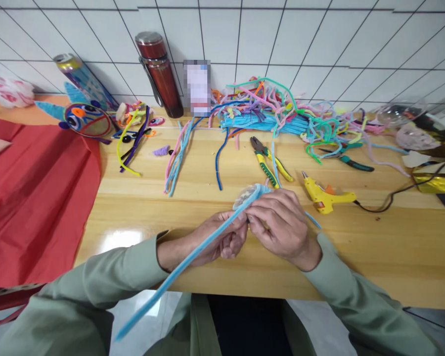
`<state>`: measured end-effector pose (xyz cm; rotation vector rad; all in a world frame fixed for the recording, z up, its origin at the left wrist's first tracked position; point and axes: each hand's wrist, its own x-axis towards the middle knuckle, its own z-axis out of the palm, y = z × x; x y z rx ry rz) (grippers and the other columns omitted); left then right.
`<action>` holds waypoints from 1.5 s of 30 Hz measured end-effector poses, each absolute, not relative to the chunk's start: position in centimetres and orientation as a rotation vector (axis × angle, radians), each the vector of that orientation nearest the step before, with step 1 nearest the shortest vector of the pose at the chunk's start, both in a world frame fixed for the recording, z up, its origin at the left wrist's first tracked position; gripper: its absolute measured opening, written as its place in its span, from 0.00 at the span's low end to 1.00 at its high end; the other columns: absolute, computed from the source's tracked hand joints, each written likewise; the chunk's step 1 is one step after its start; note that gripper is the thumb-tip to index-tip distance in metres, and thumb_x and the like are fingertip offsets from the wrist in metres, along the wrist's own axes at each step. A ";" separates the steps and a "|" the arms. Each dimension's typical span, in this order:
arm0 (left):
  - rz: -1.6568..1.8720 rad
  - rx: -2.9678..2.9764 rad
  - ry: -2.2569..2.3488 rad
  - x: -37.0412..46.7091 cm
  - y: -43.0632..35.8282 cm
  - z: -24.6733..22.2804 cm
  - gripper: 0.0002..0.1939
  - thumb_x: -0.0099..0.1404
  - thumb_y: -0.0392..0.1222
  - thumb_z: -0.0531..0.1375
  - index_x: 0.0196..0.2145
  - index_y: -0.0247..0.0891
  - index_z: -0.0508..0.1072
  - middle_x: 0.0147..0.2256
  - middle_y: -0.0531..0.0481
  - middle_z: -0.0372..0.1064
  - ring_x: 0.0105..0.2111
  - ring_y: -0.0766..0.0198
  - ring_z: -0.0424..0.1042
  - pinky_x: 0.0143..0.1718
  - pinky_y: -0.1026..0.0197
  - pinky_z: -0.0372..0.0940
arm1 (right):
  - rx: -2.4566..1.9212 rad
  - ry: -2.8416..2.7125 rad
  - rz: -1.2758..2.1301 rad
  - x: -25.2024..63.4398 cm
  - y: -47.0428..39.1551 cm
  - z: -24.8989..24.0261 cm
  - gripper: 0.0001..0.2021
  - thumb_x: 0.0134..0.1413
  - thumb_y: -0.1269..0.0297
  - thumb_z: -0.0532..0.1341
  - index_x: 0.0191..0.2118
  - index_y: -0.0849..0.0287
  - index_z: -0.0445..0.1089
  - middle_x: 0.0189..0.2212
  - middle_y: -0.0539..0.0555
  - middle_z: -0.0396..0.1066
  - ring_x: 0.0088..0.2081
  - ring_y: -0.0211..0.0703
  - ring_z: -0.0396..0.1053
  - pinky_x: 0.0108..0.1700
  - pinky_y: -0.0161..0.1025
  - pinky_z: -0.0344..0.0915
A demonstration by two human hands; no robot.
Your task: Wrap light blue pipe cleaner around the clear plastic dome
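Note:
My left hand (222, 237) has its fingers curled at the near side of a small round clear piece (244, 197). A light blue pipe cleaner (193, 254) runs over that hand, past the piece's edge, and its free end slants down to the lower left. Against the blue strand and the piece, my right hand (282, 222) is closed, thumb and fingertips pinching near the left fingertips. Another blue end sticks out beyond the right wrist. What exactly lies between the fingertips is partly hidden.
Pliers (267, 160) and a yellow glue gun (326, 195) with a cord lie beyond my hands. A pile of pipe cleaners (267, 121), a red thermos (161, 76) and a phone (198, 89) are by the wall. Red cloth (40, 198) covers the left side; a decorated fish-like piece (87, 120) sits behind it.

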<state>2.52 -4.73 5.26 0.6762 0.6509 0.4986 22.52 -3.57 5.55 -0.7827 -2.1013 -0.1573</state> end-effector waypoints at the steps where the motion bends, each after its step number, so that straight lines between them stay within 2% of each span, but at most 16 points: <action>1: 0.503 0.673 0.647 2.5 -4.7 5.3 0.35 0.60 0.73 0.71 0.25 0.37 0.66 0.17 0.59 0.59 0.17 0.74 0.57 0.19 0.69 0.53 | -0.784 -2.108 -0.146 22.5 -3.6 5.5 0.06 0.67 0.72 0.66 0.44 0.52 0.75 0.37 0.51 0.85 0.40 0.47 0.81 0.49 0.50 0.73; 5: 0.483 0.665 0.606 2.3 -4.7 5.4 0.35 0.62 0.72 0.71 0.24 0.37 0.66 0.17 0.58 0.59 0.16 0.74 0.56 0.19 0.68 0.51 | -0.774 -2.122 -0.124 22.7 -3.6 5.5 0.04 0.68 0.68 0.66 0.46 0.52 0.76 0.38 0.52 0.85 0.42 0.49 0.81 0.51 0.52 0.72; 11: 0.470 0.692 0.562 2.3 -4.7 4.9 0.35 0.65 0.72 0.68 0.23 0.37 0.66 0.16 0.58 0.58 0.16 0.73 0.57 0.20 0.67 0.53 | -0.777 -2.160 -0.135 22.8 -3.8 5.7 0.08 0.67 0.73 0.66 0.46 0.52 0.77 0.39 0.51 0.84 0.42 0.47 0.80 0.54 0.52 0.71; 17: 0.437 0.593 0.535 2.3 -4.7 4.6 0.32 0.62 0.69 0.71 0.28 0.38 0.68 0.17 0.61 0.57 0.15 0.74 0.52 0.18 0.68 0.49 | -0.801 -2.186 -0.143 22.8 -3.8 5.7 0.08 0.70 0.72 0.62 0.47 0.50 0.76 0.39 0.50 0.84 0.43 0.47 0.81 0.56 0.51 0.71; 21: 0.426 0.569 0.503 2.2 -4.7 4.6 0.33 0.62 0.70 0.72 0.26 0.37 0.66 0.17 0.60 0.57 0.16 0.74 0.54 0.19 0.68 0.52 | -0.774 -2.189 -0.142 22.8 -3.8 5.8 0.06 0.71 0.69 0.62 0.48 0.53 0.75 0.40 0.52 0.84 0.44 0.48 0.80 0.57 0.52 0.71; 27: 0.403 0.554 0.496 2.2 -4.8 4.6 0.31 0.64 0.68 0.71 0.30 0.38 0.67 0.17 0.61 0.56 0.15 0.73 0.53 0.18 0.68 0.52 | -0.784 -2.183 -0.147 22.8 -3.8 5.6 0.11 0.67 0.75 0.63 0.47 0.50 0.76 0.38 0.49 0.84 0.43 0.46 0.80 0.59 0.52 0.71; 34: 0.408 0.529 0.508 2.2 -4.8 4.6 0.31 0.61 0.69 0.73 0.30 0.39 0.67 0.17 0.61 0.57 0.15 0.74 0.52 0.18 0.69 0.51 | -0.773 -2.186 -0.147 22.9 -3.7 5.8 0.06 0.71 0.69 0.62 0.48 0.52 0.75 0.40 0.50 0.85 0.43 0.46 0.80 0.59 0.52 0.71; 39: 0.382 0.504 0.504 2.1 -4.9 4.5 0.32 0.59 0.69 0.74 0.30 0.39 0.67 0.17 0.61 0.58 0.15 0.75 0.52 0.19 0.70 0.54 | -0.774 -2.200 -0.187 22.8 -3.8 6.0 0.09 0.68 0.75 0.63 0.45 0.52 0.75 0.38 0.48 0.85 0.43 0.44 0.80 0.60 0.50 0.70; 45: 0.384 0.487 0.484 2.0 -4.8 4.2 0.31 0.61 0.68 0.74 0.31 0.38 0.68 0.17 0.61 0.58 0.15 0.74 0.52 0.18 0.70 0.53 | -0.801 -2.177 -0.196 22.6 -3.8 5.8 0.07 0.71 0.72 0.62 0.45 0.52 0.74 0.37 0.49 0.84 0.42 0.45 0.79 0.59 0.50 0.70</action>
